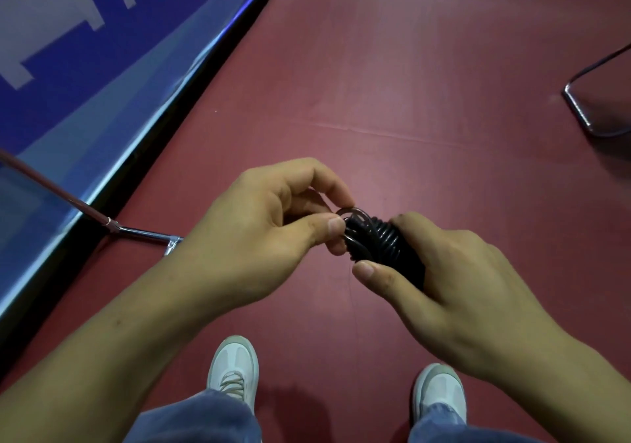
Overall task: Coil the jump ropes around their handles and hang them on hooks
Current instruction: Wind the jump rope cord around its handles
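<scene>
A black jump rope (pixel 377 238) is wound in tight turns round its black handles, held above the red floor in the middle of the head view. My right hand (pixel 457 282) grips the handle bundle from the right, thumb under it. My left hand (pixel 259 234) pinches a loop of the rope's free end at the left tip of the bundle between thumb and forefinger. Most of the handles is hidden inside my right palm. No hook is in sight.
A blue banner barrier (pixel 85 77) with a black base runs diagonally along the left. Its chrome support foot (pixel 143 234) lies on the red floor (pixel 409 84) just left of my left wrist. A metal frame (pixel 587 115) sits at the right edge. My white shoes (pixel 234 371) are below.
</scene>
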### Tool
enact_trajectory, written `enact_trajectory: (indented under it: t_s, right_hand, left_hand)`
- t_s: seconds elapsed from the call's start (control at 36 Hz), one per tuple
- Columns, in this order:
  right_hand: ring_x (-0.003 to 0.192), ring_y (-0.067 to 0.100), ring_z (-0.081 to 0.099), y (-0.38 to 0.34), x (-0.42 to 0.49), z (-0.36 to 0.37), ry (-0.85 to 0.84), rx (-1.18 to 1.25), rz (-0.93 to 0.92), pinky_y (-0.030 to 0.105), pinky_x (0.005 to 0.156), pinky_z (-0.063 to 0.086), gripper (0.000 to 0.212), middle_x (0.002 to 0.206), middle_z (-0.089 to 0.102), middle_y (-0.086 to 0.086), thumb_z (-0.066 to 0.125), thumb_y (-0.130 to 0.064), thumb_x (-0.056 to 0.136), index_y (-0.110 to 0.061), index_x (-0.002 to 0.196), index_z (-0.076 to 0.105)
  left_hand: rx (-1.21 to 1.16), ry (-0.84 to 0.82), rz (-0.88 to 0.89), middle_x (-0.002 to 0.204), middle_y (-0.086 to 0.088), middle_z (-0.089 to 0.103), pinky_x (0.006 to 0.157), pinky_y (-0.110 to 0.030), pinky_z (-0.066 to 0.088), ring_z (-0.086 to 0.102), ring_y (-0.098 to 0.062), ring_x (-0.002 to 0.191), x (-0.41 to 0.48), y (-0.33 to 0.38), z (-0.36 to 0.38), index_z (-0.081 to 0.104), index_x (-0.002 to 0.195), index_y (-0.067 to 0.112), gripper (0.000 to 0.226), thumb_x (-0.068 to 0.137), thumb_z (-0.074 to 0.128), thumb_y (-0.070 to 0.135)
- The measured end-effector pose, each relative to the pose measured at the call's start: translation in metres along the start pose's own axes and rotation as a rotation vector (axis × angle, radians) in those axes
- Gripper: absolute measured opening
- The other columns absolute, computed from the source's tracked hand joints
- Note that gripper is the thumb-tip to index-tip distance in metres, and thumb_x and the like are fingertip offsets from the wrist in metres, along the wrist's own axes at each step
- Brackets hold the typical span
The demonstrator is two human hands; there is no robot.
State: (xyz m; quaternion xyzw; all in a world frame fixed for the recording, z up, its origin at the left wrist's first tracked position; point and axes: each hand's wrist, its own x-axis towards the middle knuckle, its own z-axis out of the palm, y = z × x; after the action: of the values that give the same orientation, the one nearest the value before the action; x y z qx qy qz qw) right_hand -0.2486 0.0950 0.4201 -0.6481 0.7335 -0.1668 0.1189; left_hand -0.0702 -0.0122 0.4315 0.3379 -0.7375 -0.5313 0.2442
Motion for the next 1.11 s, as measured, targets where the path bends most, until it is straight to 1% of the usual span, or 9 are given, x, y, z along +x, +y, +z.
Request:
enact_trajectory:
  t_s: [0.08, 0.25, 0.33, 0.42, 0.58, 0.75, 0.89, 1.0, 1.11]
  right_hand:
    - [0.047, 0.012, 0.044, 0.000, 0.001, -0.003, -0.022, 0.012, -0.004, 0.030, 0.044, 0.027, 0.049, 0.054, 0.043, -0.013, 0.035, -0.080, 0.081, -0.031, 0.085, 0.043]
    - [0.050, 0.013, 0.047, -0.003, 0.002, -0.005, -0.084, -0.003, -0.017, 0.030, 0.046, 0.028, 0.055, 0.056, 0.047, -0.010, 0.027, -0.081, 0.079, -0.030, 0.087, 0.047]
    - [0.055, 0.014, 0.050, -0.006, 0.001, -0.001, -0.125, -0.029, -0.041, 0.034, 0.050, 0.037, 0.057, 0.061, 0.051, -0.009, 0.022, -0.081, 0.080, -0.032, 0.092, 0.048]
    - [0.055, 0.014, 0.049, -0.006, 0.001, -0.001, -0.138, -0.025, -0.053, 0.032, 0.050, 0.035, 0.055, 0.060, 0.050, -0.010, 0.022, -0.080, 0.080, -0.033, 0.090, 0.048]
    - [0.053, 0.017, 0.050, 0.004, 0.005, -0.008, -0.157, 0.118, -0.005, 0.038, 0.048, 0.037, 0.055, 0.061, 0.055, -0.005, 0.037, -0.079, 0.079, -0.028, 0.085, 0.056]
    - [0.053, 0.019, 0.052, 0.005, 0.005, -0.009, -0.167, 0.164, -0.003, 0.046, 0.049, 0.042, 0.058, 0.065, 0.059, -0.006, 0.038, -0.078, 0.079, -0.025, 0.088, 0.060]
    - [0.055, 0.014, 0.053, 0.006, 0.003, -0.005, -0.142, 0.220, 0.035, 0.038, 0.047, 0.040, 0.049, 0.069, 0.062, -0.015, 0.036, -0.074, 0.079, -0.031, 0.083, 0.058]
    - [0.060, 0.016, 0.061, 0.010, 0.002, -0.002, -0.192, 0.350, 0.054, 0.051, 0.059, 0.052, 0.048, 0.075, 0.068, -0.006, 0.038, -0.071, 0.080, -0.031, 0.090, 0.061]
    - [0.076, 0.016, 0.066, 0.013, 0.005, -0.004, -0.261, 0.534, 0.071, 0.042, 0.071, 0.055, 0.039, 0.088, 0.073, -0.004, 0.047, -0.058, 0.087, -0.026, 0.098, 0.067]
  left_hand:
    - [0.095, 0.005, 0.061, 0.080, 0.000, 0.074, 0.077, -0.041, 0.058, 0.071, -0.017, 0.076, 0.001, 0.000, -0.004, 0.072, 0.095, 0.022, 0.016, 0.091, 0.073, 0.007]
    - [0.203, 0.062, 0.117, 0.072, 0.007, 0.070, 0.063, -0.031, 0.054, 0.066, -0.011, 0.065, 0.007, -0.001, -0.007, 0.071, 0.083, 0.021, 0.016, 0.085, 0.080, 0.008]
    - [0.135, -0.016, 0.121, 0.080, 0.000, 0.070, 0.070, -0.041, 0.060, 0.070, -0.021, 0.073, 0.009, -0.004, 0.001, 0.071, 0.101, 0.019, 0.024, 0.089, 0.073, -0.001]
    - [0.136, -0.098, 0.124, 0.084, 0.000, 0.066, 0.074, -0.035, 0.058, 0.066, -0.018, 0.076, 0.011, -0.006, 0.001, 0.073, 0.119, 0.024, 0.036, 0.092, 0.067, 0.002]
    - [0.187, -0.074, 0.099, 0.085, 0.006, 0.076, 0.082, -0.042, 0.059, 0.074, -0.014, 0.084, 0.011, -0.008, -0.008, 0.079, 0.095, 0.021, 0.019, 0.088, 0.076, 0.005]
    - [0.150, 0.038, 0.119, 0.080, -0.002, 0.073, 0.059, -0.036, 0.056, 0.068, -0.020, 0.059, 0.010, -0.010, -0.004, 0.082, 0.091, 0.013, 0.018, 0.081, 0.080, -0.001]
    - [0.223, 0.030, 0.171, 0.082, 0.000, 0.072, 0.060, -0.036, 0.054, 0.067, -0.016, 0.060, 0.010, -0.013, 0.002, 0.083, 0.097, 0.014, 0.014, 0.086, 0.078, 0.006]
    - [0.294, -0.029, 0.214, 0.088, 0.002, 0.069, 0.058, -0.024, 0.051, 0.066, -0.016, 0.065, 0.007, -0.014, 0.001, 0.081, 0.105, 0.017, 0.023, 0.086, 0.069, 0.020]
    - [0.251, -0.050, 0.216, 0.096, -0.002, 0.067, 0.061, -0.034, 0.058, 0.071, -0.020, 0.069, 0.003, -0.012, 0.001, 0.079, 0.110, 0.011, 0.027, 0.087, 0.072, 0.001]
